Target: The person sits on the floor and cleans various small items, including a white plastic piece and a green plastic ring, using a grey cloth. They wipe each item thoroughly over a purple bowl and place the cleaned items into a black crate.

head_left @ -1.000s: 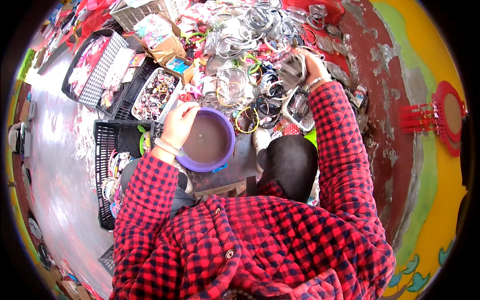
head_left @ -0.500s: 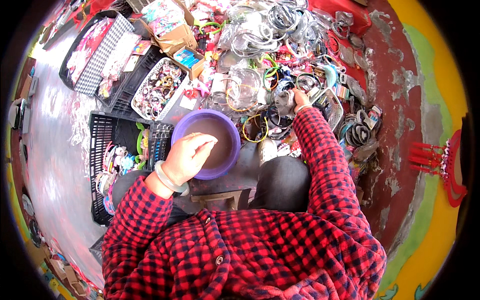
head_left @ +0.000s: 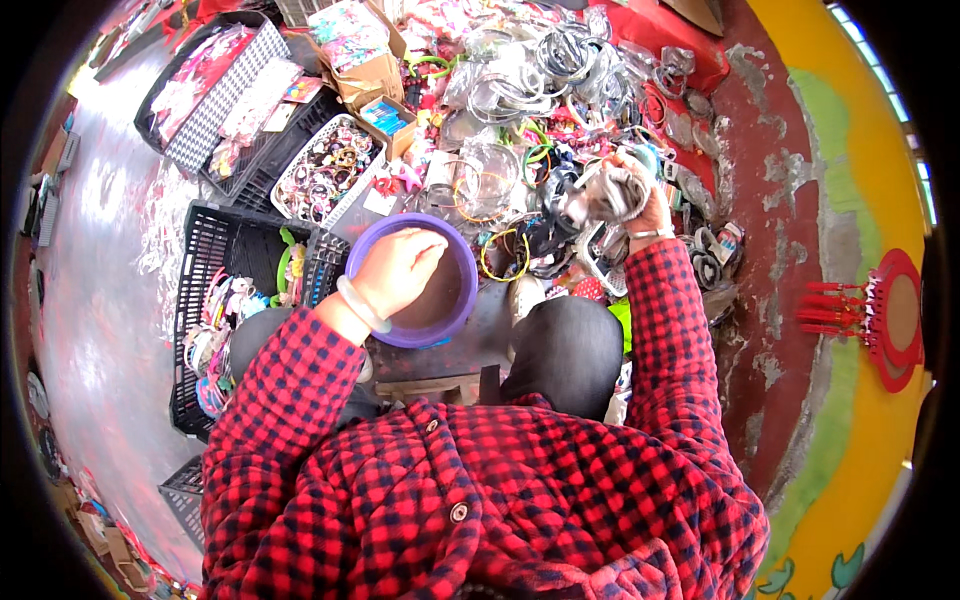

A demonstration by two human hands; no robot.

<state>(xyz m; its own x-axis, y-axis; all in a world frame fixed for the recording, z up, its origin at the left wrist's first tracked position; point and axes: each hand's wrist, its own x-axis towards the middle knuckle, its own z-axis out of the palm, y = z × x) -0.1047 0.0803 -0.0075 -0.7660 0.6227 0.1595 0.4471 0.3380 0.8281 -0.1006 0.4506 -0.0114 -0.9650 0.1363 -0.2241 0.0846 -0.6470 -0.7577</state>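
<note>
My left hand [head_left: 395,275] hangs over a purple basin [head_left: 468,300] of murky brownish water. Its fingers are pressed together; whatever they may hold is hidden. On the right, my right hand [head_left: 652,208] grips a grey-brown bundle [head_left: 612,194] that looks like bands in shiny clear wrap, partly blurred. Below that bundle, a white plastic basket [head_left: 598,262] shows among the piled goods. A yellow hoop [head_left: 508,256] lies between the basin and the pile.
Bagged headbands [head_left: 515,90] heap up at the back. A white basket of hair ties [head_left: 370,180] stands behind the basin. At left is a black crate [head_left: 183,330] holding headbands; a cardboard box [head_left: 372,82] sits farther back. A red-tasselled ornament [head_left: 895,320] is at far right.
My right hand has lifted the grey-brown bundle out of the pile, upward and slightly right. My left hand has shifted a little right and forward above the basin.
</note>
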